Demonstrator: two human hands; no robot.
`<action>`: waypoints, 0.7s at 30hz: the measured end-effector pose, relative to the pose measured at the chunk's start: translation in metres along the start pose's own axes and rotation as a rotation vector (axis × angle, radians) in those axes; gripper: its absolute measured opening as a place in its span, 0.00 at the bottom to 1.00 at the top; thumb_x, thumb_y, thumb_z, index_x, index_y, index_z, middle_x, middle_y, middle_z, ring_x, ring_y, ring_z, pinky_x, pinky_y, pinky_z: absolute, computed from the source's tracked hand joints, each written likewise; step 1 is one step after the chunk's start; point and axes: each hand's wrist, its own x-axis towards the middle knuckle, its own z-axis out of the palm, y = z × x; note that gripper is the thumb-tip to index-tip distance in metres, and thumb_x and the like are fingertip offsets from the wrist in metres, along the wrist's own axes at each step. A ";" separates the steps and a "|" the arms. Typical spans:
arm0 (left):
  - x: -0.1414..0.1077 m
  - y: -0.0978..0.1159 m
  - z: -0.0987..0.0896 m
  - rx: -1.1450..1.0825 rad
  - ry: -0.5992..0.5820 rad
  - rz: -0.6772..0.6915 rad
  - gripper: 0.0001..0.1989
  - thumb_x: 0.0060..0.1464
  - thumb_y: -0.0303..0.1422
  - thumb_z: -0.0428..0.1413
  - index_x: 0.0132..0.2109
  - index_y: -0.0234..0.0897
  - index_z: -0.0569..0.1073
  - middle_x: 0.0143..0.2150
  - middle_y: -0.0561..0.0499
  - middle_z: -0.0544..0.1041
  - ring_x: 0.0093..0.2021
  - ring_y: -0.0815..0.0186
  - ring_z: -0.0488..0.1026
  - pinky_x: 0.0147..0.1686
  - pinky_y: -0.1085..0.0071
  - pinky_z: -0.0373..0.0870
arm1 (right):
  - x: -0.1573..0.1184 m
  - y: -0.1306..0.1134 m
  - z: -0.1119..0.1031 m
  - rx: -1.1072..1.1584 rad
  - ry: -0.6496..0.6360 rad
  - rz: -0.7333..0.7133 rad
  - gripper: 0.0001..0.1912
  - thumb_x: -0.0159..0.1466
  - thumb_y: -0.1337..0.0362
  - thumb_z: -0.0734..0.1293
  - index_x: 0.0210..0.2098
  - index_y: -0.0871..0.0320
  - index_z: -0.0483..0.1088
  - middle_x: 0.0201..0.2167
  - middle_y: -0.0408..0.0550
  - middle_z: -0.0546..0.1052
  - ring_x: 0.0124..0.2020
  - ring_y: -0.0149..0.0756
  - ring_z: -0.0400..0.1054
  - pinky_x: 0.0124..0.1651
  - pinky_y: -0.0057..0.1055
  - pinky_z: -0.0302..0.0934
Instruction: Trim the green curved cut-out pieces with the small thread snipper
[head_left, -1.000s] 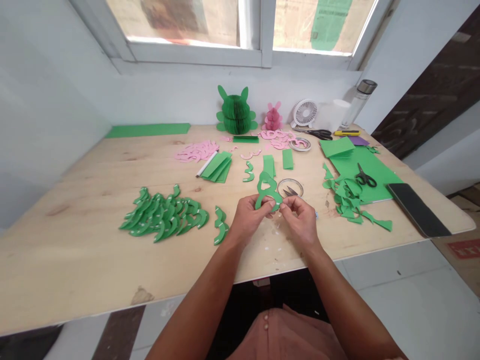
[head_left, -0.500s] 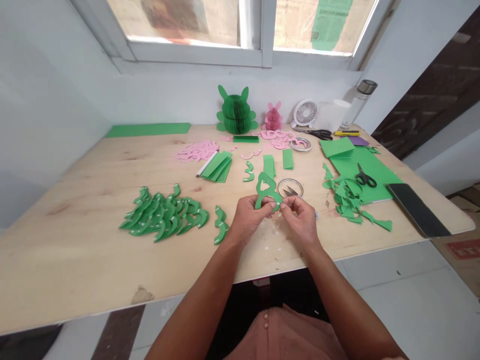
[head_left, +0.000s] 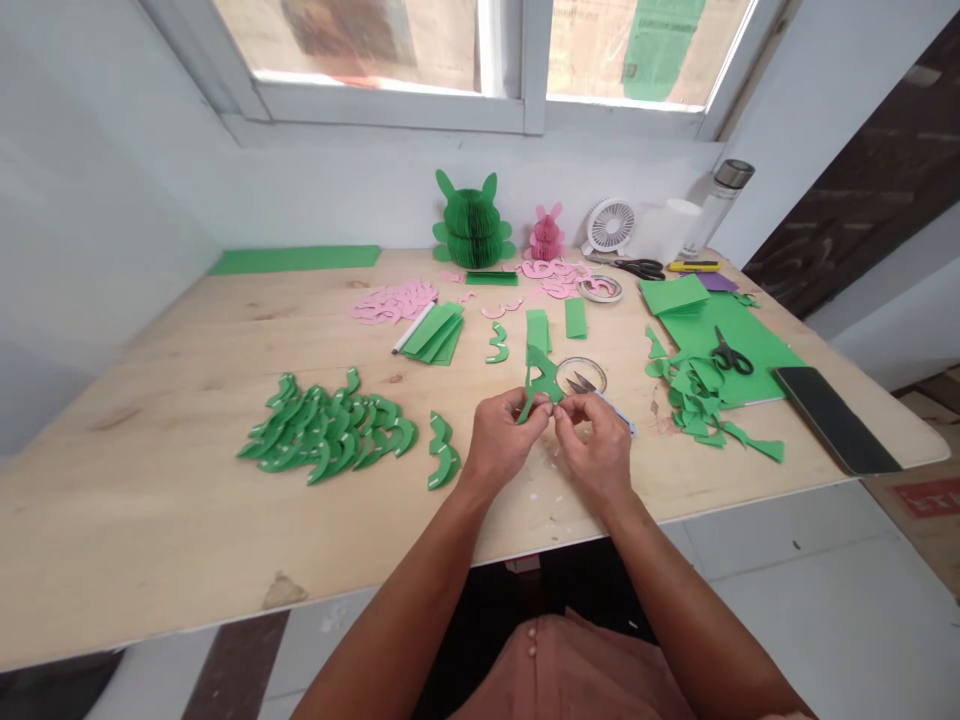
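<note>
Near the table's front edge, my left hand (head_left: 504,437) grips a curved green paper cutout (head_left: 543,378) between thumb and fingers. My right hand (head_left: 596,440) pinches at the lower right edge of the same cutout, its fingertips close to those of the left. Just beyond the hands lie a tape roll (head_left: 602,370) and blue-handled scissors (head_left: 624,420), partly hidden by my right hand. To the left sit a few wavy green pieces (head_left: 444,462) and a large pile of similar pieces (head_left: 319,430) with white strips on them.
Green paper scraps (head_left: 697,395), black scissors (head_left: 731,355) and a phone (head_left: 832,415) lie on the right. Folded green paper (head_left: 439,332) and pink cutouts (head_left: 394,301) are farther back. A green paper figure (head_left: 472,225), a pink one (head_left: 547,237) and a fan (head_left: 610,226) stand by the wall.
The green cutout has turned and tilted in my hands, so it shows more edge-on. My right hand has shifted slightly left, and more of the blue-handled scissors shows.
</note>
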 end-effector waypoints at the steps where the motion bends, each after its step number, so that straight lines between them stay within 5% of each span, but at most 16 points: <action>1: 0.000 -0.001 0.000 0.019 -0.004 0.009 0.06 0.45 0.31 0.57 0.29 0.34 0.76 0.27 0.54 0.77 0.29 0.68 0.72 0.32 0.74 0.67 | 0.000 0.000 0.000 0.003 -0.002 0.011 0.04 0.59 0.65 0.63 0.28 0.57 0.68 0.25 0.45 0.73 0.27 0.33 0.65 0.36 0.32 0.60; 11: -0.001 -0.003 0.001 0.070 -0.039 0.083 0.05 0.47 0.31 0.56 0.29 0.34 0.75 0.25 0.54 0.76 0.28 0.69 0.71 0.30 0.75 0.66 | 0.002 0.001 -0.001 0.165 -0.016 0.199 0.04 0.57 0.65 0.64 0.28 0.58 0.69 0.25 0.44 0.75 0.27 0.32 0.66 0.34 0.28 0.61; 21: -0.001 -0.004 0.002 0.109 -0.016 0.099 0.05 0.47 0.30 0.55 0.28 0.35 0.75 0.25 0.54 0.76 0.28 0.70 0.71 0.29 0.75 0.66 | 0.003 0.001 -0.001 0.180 -0.033 0.219 0.05 0.57 0.65 0.62 0.28 0.58 0.69 0.25 0.44 0.74 0.27 0.32 0.66 0.34 0.28 0.61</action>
